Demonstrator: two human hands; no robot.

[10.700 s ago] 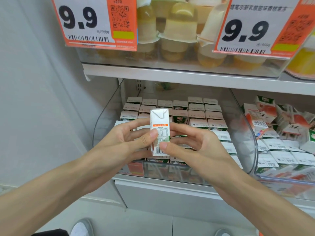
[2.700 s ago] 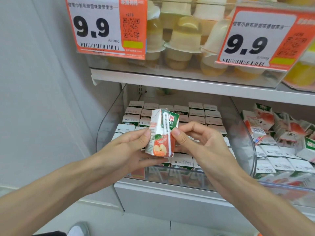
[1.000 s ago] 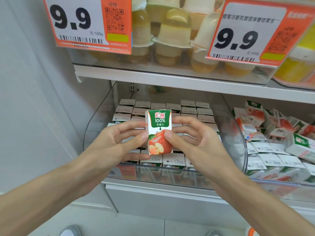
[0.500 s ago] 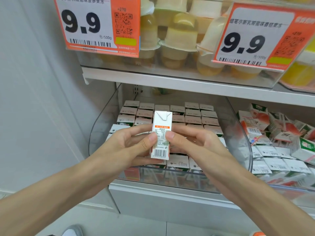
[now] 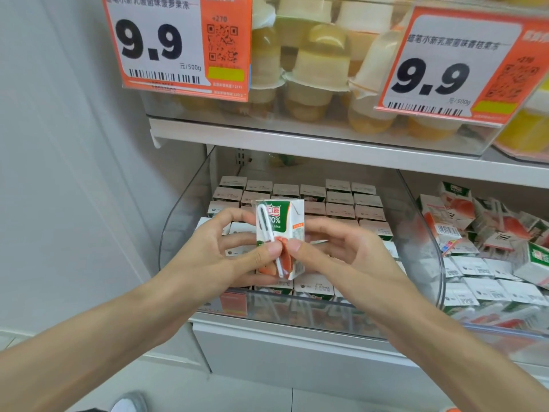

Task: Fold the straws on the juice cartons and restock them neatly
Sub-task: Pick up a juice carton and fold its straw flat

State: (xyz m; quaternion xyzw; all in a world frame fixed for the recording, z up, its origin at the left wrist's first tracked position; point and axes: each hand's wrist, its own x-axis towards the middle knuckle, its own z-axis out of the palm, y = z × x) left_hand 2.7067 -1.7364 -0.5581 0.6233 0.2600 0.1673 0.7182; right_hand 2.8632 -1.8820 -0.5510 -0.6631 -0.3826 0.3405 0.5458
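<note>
A small apple juice carton (image 5: 286, 221), green on top with red fruit below, is upright between both hands in front of the lower shelf. Its wrapped white straw (image 5: 267, 233) runs down the face turned toward me, bent over at the top. My left hand (image 5: 214, 257) grips the carton's left side, thumb on the straw's lower part. My right hand (image 5: 335, 257) holds the right side, thumb tip touching the carton next to the left thumb. Behind them a clear plastic bin (image 5: 184, 209) holds neat rows of the same cartons (image 5: 341, 200).
A second bin (image 5: 490, 328) to the right holds loose, tumbled cartons (image 5: 475, 233). The shelf above (image 5: 297, 144) carries jelly cups (image 5: 318, 69) behind two orange 9.9 price tags (image 5: 178, 43). A white wall (image 5: 59, 144) stands at the left. A shoe tip (image 5: 130, 402) shows below.
The carton has been turned in my hands: half a second ago its barcode side faced me, now the straw side does. The view has shifted slightly.
</note>
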